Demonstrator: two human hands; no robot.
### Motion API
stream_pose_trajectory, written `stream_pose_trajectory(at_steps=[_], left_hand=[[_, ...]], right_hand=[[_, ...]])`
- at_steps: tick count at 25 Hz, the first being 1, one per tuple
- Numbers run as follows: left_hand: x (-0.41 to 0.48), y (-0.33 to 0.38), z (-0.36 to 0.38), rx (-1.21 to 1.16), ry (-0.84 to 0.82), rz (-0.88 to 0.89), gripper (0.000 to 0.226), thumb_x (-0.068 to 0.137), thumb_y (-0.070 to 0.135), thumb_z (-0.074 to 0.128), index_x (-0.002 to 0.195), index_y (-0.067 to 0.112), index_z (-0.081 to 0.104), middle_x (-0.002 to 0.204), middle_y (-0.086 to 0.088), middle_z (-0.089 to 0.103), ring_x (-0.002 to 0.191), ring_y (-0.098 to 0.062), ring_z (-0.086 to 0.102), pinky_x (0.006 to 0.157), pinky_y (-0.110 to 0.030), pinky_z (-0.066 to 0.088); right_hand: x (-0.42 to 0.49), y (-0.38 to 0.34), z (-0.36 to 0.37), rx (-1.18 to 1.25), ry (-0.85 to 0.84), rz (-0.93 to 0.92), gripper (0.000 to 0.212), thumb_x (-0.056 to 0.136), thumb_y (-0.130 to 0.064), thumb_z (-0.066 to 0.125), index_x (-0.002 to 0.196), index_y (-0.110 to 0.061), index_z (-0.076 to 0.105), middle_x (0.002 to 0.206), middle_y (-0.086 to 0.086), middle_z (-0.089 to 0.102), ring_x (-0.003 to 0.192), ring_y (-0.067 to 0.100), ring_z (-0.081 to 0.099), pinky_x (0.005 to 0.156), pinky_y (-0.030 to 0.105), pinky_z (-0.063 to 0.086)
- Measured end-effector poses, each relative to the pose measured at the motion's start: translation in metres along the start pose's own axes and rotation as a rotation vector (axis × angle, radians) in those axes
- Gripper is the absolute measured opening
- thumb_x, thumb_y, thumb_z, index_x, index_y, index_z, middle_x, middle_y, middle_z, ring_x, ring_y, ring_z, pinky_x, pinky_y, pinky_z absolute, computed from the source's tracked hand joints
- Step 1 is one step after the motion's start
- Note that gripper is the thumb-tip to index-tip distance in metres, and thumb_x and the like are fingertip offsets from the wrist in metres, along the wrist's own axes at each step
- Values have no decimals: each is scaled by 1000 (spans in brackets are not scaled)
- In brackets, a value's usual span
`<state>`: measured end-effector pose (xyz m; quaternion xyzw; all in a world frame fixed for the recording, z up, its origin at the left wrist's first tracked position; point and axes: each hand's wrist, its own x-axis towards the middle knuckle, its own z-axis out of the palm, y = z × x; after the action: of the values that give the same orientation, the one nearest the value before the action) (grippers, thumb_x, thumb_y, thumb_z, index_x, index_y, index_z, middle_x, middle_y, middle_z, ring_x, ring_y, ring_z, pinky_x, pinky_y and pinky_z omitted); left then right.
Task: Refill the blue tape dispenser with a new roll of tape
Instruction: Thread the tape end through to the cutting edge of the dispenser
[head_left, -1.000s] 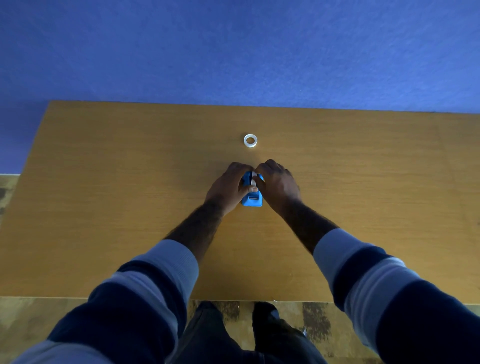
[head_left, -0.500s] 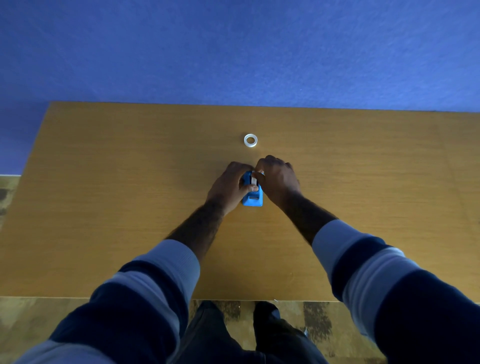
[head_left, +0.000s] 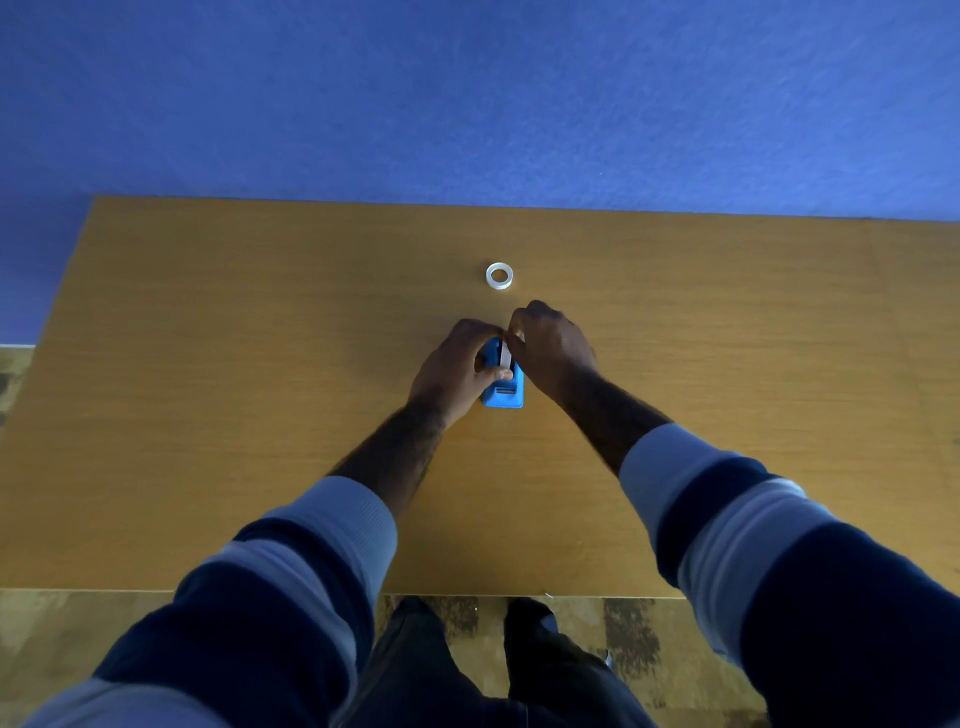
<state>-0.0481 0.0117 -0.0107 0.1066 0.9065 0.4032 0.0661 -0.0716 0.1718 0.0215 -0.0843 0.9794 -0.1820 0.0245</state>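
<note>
The blue tape dispenser (head_left: 503, 393) stands on the wooden table (head_left: 208, 415) at its middle, cutter end toward me. My left hand (head_left: 453, 370) grips its left side, thumb across the top. My right hand (head_left: 551, 349) is closed at the dispenser's far top, fingers pinching a pale tape roll (head_left: 505, 354) that sits in the dispenser's slot. Only a narrow strip of that roll shows between my hands. A small whitish tape ring (head_left: 499, 276) lies flat on the table just beyond my hands, untouched.
A blue wall (head_left: 467, 104) rises right behind the table's far edge. The table's near edge runs in front of my legs, with patterned floor (head_left: 52, 623) below. Both striped sleeves reach in from the bottom corners.
My right hand has shifted a little farther away and up over the dispenser's far end, still on the roll. The left hand and the dispenser have stayed put.
</note>
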Motion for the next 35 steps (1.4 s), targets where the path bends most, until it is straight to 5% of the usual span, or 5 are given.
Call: stream_pose_trajectory(at_steps=[10, 19, 26, 31, 35], left_hand=[[2, 2, -3, 5, -51, -19, 42, 87, 23, 76, 125, 28, 59, 124, 9, 57, 105, -6, 59, 93, -33, 57], [-5, 3, 1, 3, -6, -18, 56, 79, 25, 84, 128, 32, 57, 128, 11, 57, 106, -3, 59, 84, -17, 49], [1, 4, 2, 17, 10, -28, 45, 81, 25, 82, 122, 23, 62, 121, 4, 60, 104, -7, 60, 89, -30, 55], [2, 3, 3, 28, -11, -31, 45, 83, 25, 81, 123, 21, 62, 123, 2, 60, 106, -10, 61, 92, -34, 57], [4, 2, 2, 22, -16, -39, 46, 82, 27, 82, 124, 21, 63, 123, 1, 61, 106, -9, 60, 91, -31, 56]], right_hand=[[-32, -1, 0, 14, 58, -113, 23, 88, -18, 71, 108, -8, 66, 103, 8, 66, 90, 21, 62, 75, 36, 56], [-7, 2, -5, 53, -45, -5, 9, 89, -15, 65, 96, -11, 71, 94, 5, 63, 79, 17, 55, 60, 29, 42], [-1, -4, -2, -5, -21, -7, 6, 90, -13, 65, 88, -8, 68, 84, 5, 62, 69, 16, 58, 58, 32, 54], [-1, -6, -1, -37, 5, 11, 8, 91, -17, 67, 88, -10, 65, 80, -1, 52, 66, 12, 51, 56, 26, 38], [0, -7, -2, -34, 3, 14, 9, 93, -19, 65, 89, -10, 64, 82, 0, 54, 67, 12, 51, 58, 27, 39]])
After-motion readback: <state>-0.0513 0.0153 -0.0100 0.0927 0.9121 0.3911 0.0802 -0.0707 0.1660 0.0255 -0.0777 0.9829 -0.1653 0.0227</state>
